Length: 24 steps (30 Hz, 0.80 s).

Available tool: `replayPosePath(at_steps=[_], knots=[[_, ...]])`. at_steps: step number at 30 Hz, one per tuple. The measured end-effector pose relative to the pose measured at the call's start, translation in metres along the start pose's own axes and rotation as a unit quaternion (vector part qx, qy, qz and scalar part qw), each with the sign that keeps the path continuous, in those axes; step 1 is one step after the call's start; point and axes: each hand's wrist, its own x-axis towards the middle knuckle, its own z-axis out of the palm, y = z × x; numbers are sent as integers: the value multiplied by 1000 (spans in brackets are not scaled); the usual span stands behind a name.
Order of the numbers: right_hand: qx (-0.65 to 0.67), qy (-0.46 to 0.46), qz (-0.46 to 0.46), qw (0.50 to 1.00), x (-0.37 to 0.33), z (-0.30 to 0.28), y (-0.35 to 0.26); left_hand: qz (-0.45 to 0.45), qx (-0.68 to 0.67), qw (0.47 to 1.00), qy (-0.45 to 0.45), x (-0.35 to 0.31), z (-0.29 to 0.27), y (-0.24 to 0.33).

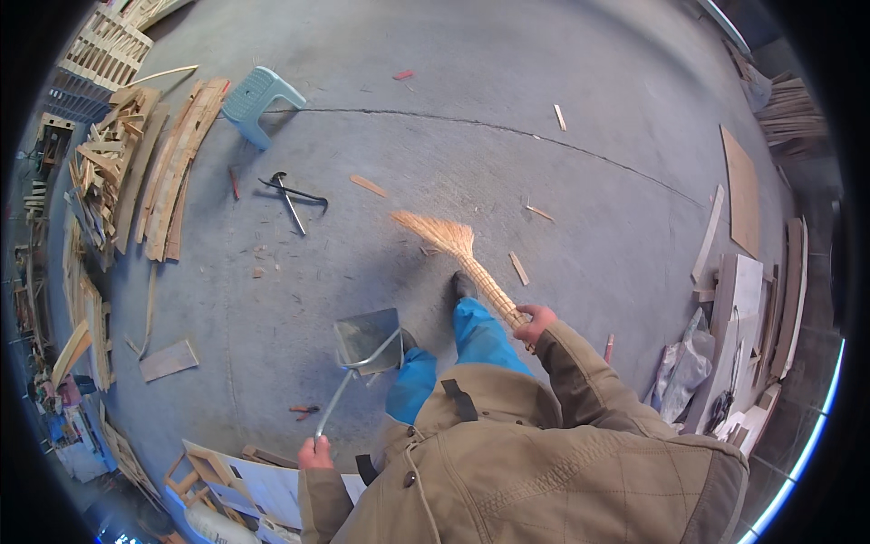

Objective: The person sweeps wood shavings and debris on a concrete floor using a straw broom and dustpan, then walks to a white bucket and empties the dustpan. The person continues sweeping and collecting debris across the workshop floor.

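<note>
My right hand (536,325) is closed round the handle of a straw broom (480,270). The broom's fanned bristles point away to the upper left, over the concrete floor. In my left hand (315,452) is the end of the long metal handle of a dustpan (367,339). The pan part is grey and hangs beside my left foot; I cannot tell whether it touches the floor. Thin wood scraps, such as a short strip (369,187) and another sliver (518,268), lie around the broom head.
A light blue plastic stool (263,102) stands far left, near a hammer (290,203) crossed with a black pry bar (313,197). Long boards (186,172) and broken wood are piled at left. Pliers (304,412) lie near my left hand. Panels and a plastic bag (686,367) are at right.
</note>
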Motion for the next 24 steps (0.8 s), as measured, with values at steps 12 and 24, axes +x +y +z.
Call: replayPosePath(at_steps=[12,24], knots=[[178,140,135,965,114,-9,50,59,26,998,-29,26,-11,-69],[198,-4,68,978,2,8,14,64,49,997,-9,23,-10,-59]])
